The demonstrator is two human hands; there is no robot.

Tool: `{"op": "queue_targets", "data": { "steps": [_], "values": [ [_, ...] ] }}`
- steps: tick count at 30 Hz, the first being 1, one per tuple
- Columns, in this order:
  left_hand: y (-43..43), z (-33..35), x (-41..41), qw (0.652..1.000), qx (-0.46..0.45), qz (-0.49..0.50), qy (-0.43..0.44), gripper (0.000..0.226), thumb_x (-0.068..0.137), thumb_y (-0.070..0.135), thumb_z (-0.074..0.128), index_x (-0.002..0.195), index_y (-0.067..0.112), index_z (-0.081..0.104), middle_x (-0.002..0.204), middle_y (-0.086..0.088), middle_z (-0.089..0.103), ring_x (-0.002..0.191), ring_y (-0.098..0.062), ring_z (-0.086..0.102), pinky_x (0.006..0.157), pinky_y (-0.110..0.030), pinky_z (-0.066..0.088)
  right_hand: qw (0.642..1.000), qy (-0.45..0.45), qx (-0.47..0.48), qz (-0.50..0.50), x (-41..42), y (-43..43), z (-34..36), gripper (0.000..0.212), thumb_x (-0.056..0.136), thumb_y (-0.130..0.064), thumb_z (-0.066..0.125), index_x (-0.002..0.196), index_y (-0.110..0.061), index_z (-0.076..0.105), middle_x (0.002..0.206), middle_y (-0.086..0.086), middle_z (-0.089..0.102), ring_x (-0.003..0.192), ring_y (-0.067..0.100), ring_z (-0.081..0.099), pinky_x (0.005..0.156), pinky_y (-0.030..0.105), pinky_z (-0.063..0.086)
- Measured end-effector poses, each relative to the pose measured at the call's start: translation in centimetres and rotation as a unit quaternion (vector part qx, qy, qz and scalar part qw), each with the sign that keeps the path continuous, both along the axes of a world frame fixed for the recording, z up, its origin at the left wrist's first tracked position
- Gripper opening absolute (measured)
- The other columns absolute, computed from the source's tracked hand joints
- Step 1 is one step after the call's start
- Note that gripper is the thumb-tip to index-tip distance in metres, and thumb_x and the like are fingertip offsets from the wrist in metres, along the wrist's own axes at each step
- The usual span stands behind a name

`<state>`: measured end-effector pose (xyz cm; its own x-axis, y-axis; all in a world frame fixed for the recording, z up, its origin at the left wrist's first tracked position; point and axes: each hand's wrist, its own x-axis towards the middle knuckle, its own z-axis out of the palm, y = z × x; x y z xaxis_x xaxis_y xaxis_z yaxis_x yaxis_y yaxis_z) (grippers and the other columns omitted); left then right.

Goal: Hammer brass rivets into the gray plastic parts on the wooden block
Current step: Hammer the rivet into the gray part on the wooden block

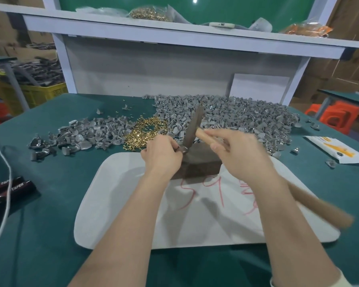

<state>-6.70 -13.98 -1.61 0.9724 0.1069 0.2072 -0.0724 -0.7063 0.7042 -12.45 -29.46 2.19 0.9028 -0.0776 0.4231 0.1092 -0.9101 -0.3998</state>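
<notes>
My left hand [163,153] pinches a gray plastic part [181,149] at the near left corner of the dark wooden block [201,165]. My right hand [239,153] grips the wooden handle [319,206] of a hammer. The hammer's metal head [193,127] is blurred and slants over the block, its lower end close to the pinched part. A pile of brass rivets [144,131] lies just behind my left hand. Whether a rivet stands in the part cannot be seen.
The block stands on a white board [116,204] with red marks on the green table. Heaps of gray parts lie left [87,135] and behind right [236,114]. Black pliers [6,191] and a white cord [6,168] lie at left, a packet [338,149] at right.
</notes>
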Motion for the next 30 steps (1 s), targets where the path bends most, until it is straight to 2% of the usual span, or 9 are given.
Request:
{"op": "queue_targets", "data": {
  "steps": [2,8,11,13,18,19,23,27,30],
  "values": [
    [0.0,-0.1,0.0,1.0,0.002,0.001,0.009,0.016,0.087,0.021,0.066,0.075,0.03,0.059,0.095,0.006,0.066,0.109,-0.026,0.055,0.093,-0.036,0.034,0.999,0.048,-0.024,0.003,0.1,0.1,-0.4,0.035,0.093,-0.034,0.051,0.125,-0.049,0.052,0.115,-0.011,0.066,0.106,0.021,0.06,0.085,0.031,0.046],
    [-0.2,0.1,0.1,1.0,0.0,0.005,0.004,0.017,0.088,0.025,0.065,0.073,0.029,0.06,0.101,0.001,0.069,0.109,-0.027,0.055,0.091,-0.033,0.033,0.995,-0.091,0.022,-0.02,0.0,0.3,0.2,0.035,0.095,-0.04,0.048,0.128,-0.051,0.049,0.108,-0.009,0.07,0.096,0.02,0.064,0.075,0.028,0.045],
    [-0.2,-0.1,0.1,1.0,-0.013,0.011,0.013,0.015,0.088,0.024,0.065,0.074,0.028,0.059,0.101,0.003,0.069,0.109,-0.024,0.055,0.092,-0.033,0.032,1.0,0.015,-0.025,-0.001,-0.1,0.7,-0.1,0.033,0.095,-0.04,0.049,0.125,-0.051,0.051,0.115,-0.01,0.067,0.105,0.021,0.061,0.081,0.03,0.046],
    [-0.2,-0.2,0.0,1.0,-0.017,0.012,0.015,0.018,0.088,0.023,0.066,0.072,0.028,0.057,0.103,0.003,0.068,0.11,-0.024,0.055,0.093,-0.033,0.032,0.998,0.035,-0.055,-0.003,-0.2,1.0,-0.4,0.034,0.095,-0.036,0.05,0.124,-0.052,0.051,0.115,-0.011,0.067,0.106,0.02,0.06,0.078,0.029,0.044],
    [-0.4,0.1,0.2,1.0,-0.008,0.009,0.003,0.017,0.088,0.023,0.065,0.071,0.027,0.063,0.099,0.002,0.07,0.109,-0.025,0.055,0.089,-0.031,0.032,0.991,-0.117,0.046,-0.043,-0.2,0.4,0.5,0.036,0.095,-0.037,0.049,0.128,-0.051,0.048,0.111,-0.008,0.069,0.096,0.021,0.064,0.082,0.034,0.05],
    [-0.3,0.0,0.2,1.0,-0.005,0.009,0.004,0.019,0.088,0.023,0.065,0.07,0.027,0.061,0.098,0.003,0.07,0.108,-0.025,0.055,0.088,-0.032,0.031,0.991,-0.118,0.051,-0.035,-0.2,0.3,0.5,0.035,0.095,-0.036,0.049,0.128,-0.049,0.05,0.112,-0.008,0.069,0.097,0.02,0.064,0.083,0.034,0.049],
    [-0.1,-0.1,0.0,1.0,-0.005,0.01,0.013,0.015,0.089,0.022,0.063,0.076,0.029,0.06,0.098,0.003,0.069,0.107,-0.026,0.055,0.091,-0.034,0.032,0.999,0.028,-0.027,0.022,-0.1,0.9,-0.6,0.034,0.093,-0.032,0.052,0.123,-0.049,0.055,0.113,-0.013,0.067,0.104,0.018,0.061,0.077,0.028,0.043],
    [-0.1,0.2,-0.1,1.0,-0.004,0.005,0.011,0.014,0.089,0.022,0.064,0.077,0.029,0.06,0.098,0.003,0.068,0.107,-0.025,0.055,0.088,-0.033,0.031,1.0,-0.014,0.027,-0.009,0.2,0.6,-0.7,0.035,0.095,-0.032,0.049,0.126,-0.048,0.052,0.116,-0.011,0.066,0.104,0.02,0.06,0.082,0.029,0.044],
    [0.1,0.2,0.0,1.0,0.003,0.003,0.014,0.017,0.09,0.02,0.062,0.075,0.028,0.06,0.093,0.005,0.065,0.106,-0.025,0.055,0.085,-0.032,0.027,0.996,-0.047,0.075,-0.011,0.7,0.5,-0.8,0.042,0.098,-0.02,0.044,0.13,-0.047,0.05,0.127,-0.014,0.061,0.11,0.018,0.058,0.085,0.027,0.043]
  ]
}}
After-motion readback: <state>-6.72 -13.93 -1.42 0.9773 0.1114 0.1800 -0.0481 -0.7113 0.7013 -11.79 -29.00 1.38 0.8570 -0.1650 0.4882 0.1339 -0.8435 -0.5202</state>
